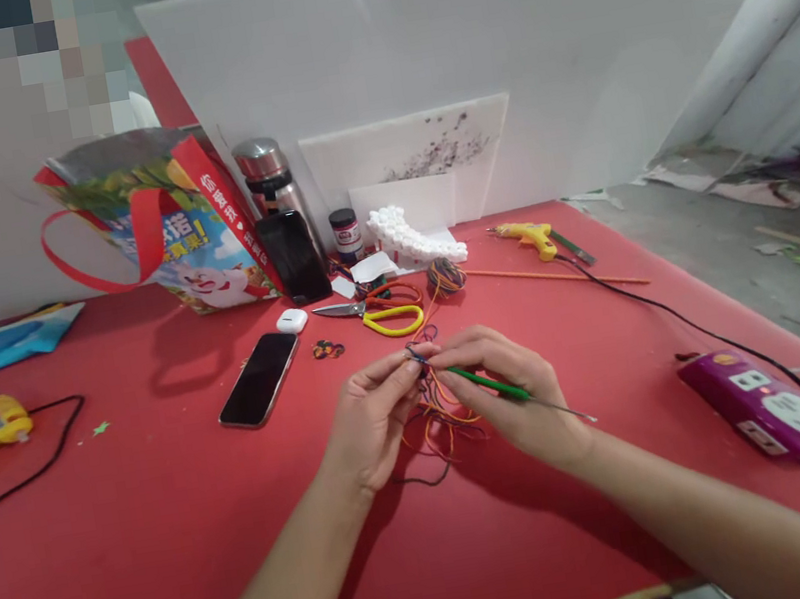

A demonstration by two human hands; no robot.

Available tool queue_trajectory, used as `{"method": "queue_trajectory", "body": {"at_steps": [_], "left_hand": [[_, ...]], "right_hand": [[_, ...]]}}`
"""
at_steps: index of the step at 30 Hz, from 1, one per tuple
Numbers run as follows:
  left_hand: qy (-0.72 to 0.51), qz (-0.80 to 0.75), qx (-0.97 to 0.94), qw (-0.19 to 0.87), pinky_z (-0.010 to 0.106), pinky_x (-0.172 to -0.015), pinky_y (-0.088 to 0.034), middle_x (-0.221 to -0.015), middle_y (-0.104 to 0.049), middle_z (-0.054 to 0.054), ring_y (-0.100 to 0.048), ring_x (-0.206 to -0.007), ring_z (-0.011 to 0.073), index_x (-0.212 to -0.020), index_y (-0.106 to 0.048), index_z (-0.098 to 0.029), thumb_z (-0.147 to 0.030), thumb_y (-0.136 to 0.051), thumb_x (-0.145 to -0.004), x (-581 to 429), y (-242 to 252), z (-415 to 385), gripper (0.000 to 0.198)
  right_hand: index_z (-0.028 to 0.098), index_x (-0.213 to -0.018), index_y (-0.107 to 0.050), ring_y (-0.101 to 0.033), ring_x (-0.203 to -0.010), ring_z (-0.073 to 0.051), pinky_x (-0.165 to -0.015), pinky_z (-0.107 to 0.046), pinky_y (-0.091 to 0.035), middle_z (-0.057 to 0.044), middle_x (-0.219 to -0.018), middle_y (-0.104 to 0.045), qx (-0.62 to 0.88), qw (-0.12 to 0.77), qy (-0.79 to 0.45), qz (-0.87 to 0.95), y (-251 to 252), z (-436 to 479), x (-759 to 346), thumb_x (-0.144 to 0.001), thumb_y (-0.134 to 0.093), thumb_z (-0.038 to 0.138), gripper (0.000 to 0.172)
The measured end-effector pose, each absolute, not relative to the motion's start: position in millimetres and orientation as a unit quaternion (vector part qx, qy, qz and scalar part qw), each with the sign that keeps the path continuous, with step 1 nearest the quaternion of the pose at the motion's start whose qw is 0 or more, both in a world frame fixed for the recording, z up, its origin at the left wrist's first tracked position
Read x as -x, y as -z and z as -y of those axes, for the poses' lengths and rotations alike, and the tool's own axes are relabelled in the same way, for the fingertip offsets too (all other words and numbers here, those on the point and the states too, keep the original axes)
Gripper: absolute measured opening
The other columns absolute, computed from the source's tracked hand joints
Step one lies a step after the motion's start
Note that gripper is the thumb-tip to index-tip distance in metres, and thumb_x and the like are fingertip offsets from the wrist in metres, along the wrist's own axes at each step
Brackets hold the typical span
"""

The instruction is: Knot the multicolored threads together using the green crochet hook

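Observation:
Between finger and thumb, my left hand [378, 404] pinches a small piece of dark multicoloured yarn work. My right hand [515, 382] is closed around a crochet hook [489, 383] with a green grip, its tip against the yarn at the left fingertips. Loose strands of orange and purple yarn [440, 430] hang below and between both hands onto the red table. A thread runs up from the hands to a yarn ball [446, 276]. Fingers hide most of the worked piece.
Beyond the hands lie scissors [392, 319], a small crocheted piece [328, 349], a phone [259, 380] and a white earbud case [292, 321]. Yellow glue guns [531, 238] rest at both sides. A purple power box [766, 405] with cables sits right; a gift bag [185, 242] and thermos [266, 174] stand behind.

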State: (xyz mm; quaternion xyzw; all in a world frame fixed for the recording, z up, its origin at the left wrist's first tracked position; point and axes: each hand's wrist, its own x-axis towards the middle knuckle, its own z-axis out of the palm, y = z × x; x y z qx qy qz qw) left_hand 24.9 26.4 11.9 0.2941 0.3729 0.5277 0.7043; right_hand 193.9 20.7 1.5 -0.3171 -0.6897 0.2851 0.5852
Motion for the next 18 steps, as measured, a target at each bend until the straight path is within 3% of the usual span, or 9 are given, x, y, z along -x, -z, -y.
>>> {"method": "queue_trajectory", "body": {"at_steps": [4,12,18], "left_hand": [[-0.52,-0.384,-0.285,0.708,0.017,-0.07,-0.056,-0.076,-0.081,0.005,-0.071,-0.072,0.0106,-0.085,-0.089,-0.017,-0.026,-0.101,-0.059,-27.2,-12.9,-24.5,0.031],[-0.525,-0.403,-0.284,0.693,0.019,-0.075,-0.057,-0.082,-0.083,0.004,-0.072,-0.075,0.0112,-0.082,-0.088,-0.019,-0.02,-0.102,-0.053,-33.5,-18.3,-20.8,0.032],[-0.534,-0.404,-0.277,0.689,0.024,-0.079,-0.059,-0.09,-0.084,0.004,-0.074,-0.082,0.0145,-0.091,-0.089,-0.021,-0.013,-0.094,-0.063,-32.2,-17.6,-17.6,0.029]], "right_hand": [[0.025,-0.115,-0.079,-0.069,-0.075,-0.017,-0.069,-0.03,-0.058,-0.004,-0.087,-0.074,0.313,0.576,-0.27,0.705,11.7,-17.0,-197.1,-0.096,-0.067,0.013,0.025],[0.027,-0.117,-0.08,-0.068,-0.072,-0.016,-0.068,-0.03,-0.056,-0.003,-0.086,-0.075,0.335,0.57,-0.268,0.701,8.6,-12.4,-203.3,-0.097,-0.065,0.011,0.029],[0.03,-0.121,-0.08,-0.067,-0.068,-0.015,-0.066,-0.03,-0.056,-0.002,-0.084,-0.073,0.335,0.577,-0.35,0.658,14.2,-10.0,-202.8,-0.1,-0.067,0.016,0.028]]}}
